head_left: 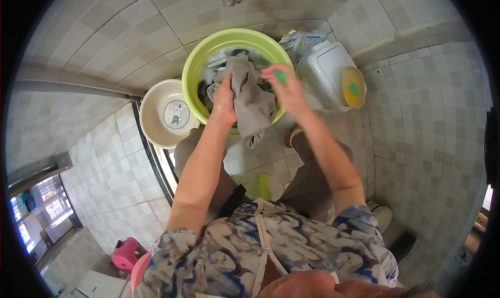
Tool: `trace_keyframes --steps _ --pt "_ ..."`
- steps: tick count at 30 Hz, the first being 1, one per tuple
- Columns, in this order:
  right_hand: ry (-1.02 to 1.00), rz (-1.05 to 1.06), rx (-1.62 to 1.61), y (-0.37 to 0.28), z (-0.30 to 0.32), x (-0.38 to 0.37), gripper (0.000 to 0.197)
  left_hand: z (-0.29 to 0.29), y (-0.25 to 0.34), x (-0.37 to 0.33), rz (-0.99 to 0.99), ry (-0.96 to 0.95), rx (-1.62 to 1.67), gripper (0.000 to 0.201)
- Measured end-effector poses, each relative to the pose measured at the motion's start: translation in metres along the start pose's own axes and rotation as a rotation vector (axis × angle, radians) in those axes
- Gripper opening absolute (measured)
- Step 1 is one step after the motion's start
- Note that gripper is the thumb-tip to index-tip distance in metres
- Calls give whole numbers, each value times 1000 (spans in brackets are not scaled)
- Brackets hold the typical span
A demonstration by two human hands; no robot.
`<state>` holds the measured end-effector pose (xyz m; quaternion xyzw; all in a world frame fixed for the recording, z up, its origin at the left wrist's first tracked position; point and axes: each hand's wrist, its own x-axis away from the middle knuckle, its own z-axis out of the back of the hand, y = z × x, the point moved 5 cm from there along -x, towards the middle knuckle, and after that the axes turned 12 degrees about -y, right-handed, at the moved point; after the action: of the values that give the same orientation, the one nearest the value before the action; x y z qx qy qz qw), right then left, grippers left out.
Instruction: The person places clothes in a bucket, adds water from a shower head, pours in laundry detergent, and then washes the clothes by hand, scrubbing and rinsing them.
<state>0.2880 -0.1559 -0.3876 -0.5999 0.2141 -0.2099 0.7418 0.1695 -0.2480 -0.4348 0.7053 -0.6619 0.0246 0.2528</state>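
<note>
— Grey cloth (252, 103), wet by the look of it, hangs over the near rim of the green basin (195, 71). Who holds it?

— Both. The left hand (224, 103) is closed on the cloth's left edge, fingers curled into the fabric. The right hand (286, 90) is closed around a small green object (281, 78), pressed against the cloth's upper right part. What that object is, I cannot tell.

— And the basin?

— It sits on the tiled floor (416, 131), with darker laundry and water inside. The cloth's lower end drapes outside the rim.

— Anything close by?

— 2 things. A cream bowl (156, 97) touches the basin on the left. A white container (325, 71) with a yellow lid (353, 87) stands just beside it on the right.
</note>
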Motion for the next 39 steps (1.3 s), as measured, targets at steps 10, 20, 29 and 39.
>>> trace_keyframes --steps 10,20,29,39 --pt "-400 -150 462 -23 -129 -59 27 16 28 66 71 41 -199 43" --pt "-23 202 241 -43 -148 -45 31 40 76 53 -91 47 34 29" --pt "-158 143 331 -48 -160 -51 29 50 68 53 -27 82 52 30" --pt "-206 -414 -452 31 -169 -80 35 58 72 57 -1 -314 236 32"
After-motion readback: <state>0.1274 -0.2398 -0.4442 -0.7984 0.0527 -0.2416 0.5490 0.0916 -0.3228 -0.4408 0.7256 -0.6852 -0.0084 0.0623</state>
